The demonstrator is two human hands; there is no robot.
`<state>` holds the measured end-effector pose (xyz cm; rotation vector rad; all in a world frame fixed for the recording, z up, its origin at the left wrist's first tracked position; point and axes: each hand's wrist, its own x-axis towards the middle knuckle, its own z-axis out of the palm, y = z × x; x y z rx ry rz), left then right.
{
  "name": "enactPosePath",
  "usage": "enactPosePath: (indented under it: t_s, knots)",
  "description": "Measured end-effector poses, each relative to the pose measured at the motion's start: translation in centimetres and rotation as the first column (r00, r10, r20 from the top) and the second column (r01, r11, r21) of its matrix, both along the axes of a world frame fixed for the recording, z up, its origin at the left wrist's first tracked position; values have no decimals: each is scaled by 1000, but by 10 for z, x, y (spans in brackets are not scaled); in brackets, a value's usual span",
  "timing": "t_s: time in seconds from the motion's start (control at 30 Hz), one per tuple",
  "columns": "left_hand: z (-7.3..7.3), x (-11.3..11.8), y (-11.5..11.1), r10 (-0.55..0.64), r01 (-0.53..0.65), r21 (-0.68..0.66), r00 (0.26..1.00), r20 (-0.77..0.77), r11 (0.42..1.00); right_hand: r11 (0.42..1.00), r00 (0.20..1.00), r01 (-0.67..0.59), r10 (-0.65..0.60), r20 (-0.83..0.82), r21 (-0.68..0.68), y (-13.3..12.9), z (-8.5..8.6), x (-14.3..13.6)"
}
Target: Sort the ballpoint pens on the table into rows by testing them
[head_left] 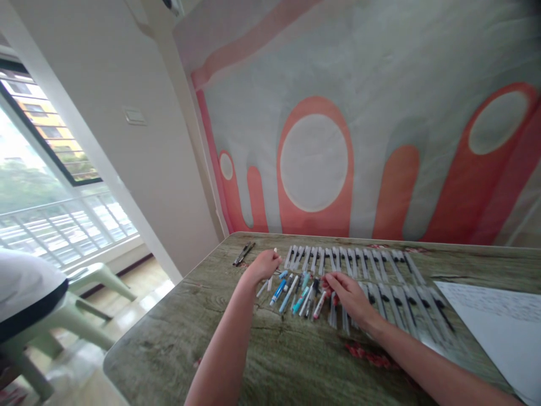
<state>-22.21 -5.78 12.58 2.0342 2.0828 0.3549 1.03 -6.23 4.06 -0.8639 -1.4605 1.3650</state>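
On the table (169,338), loose pens (278,291) lie L of the front pen row (398,301), w/ the back pen row (349,261) behind. Spare pens (245,254) sit at back L, paper (494,332) far R; stool (91,273) stands L of tbl.

Head-height view, forward and down

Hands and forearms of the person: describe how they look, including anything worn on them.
The left hand and right hand are bare, with no gloves. Both forearms are bare too, with no sleeve in view, and the wrists show no watch, bracelet or cable. No markings stand out. The fingers are too small and blurred to rule out a thin ring.
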Motion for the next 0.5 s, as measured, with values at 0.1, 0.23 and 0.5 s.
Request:
enactPosePath:
  t_s: [0.1, 0.23, 0.5]
  knots:
    - [-20, -8, 4, 56, -67, -81, 991, -122, 994, 1000, 999, 8, -9, 35, 25, 0, -3, 0]
    - [-48, -1, 14, 92, -130, -159, 969, -228, 979, 1000, 999, -8, 7, 41, 29, -2, -2, 0]
    - [-56, 1, 18, 56, -117, -203, 957, -285, 972, 1000, 999, -20, 20, 28, 14, -1, -2, 0]
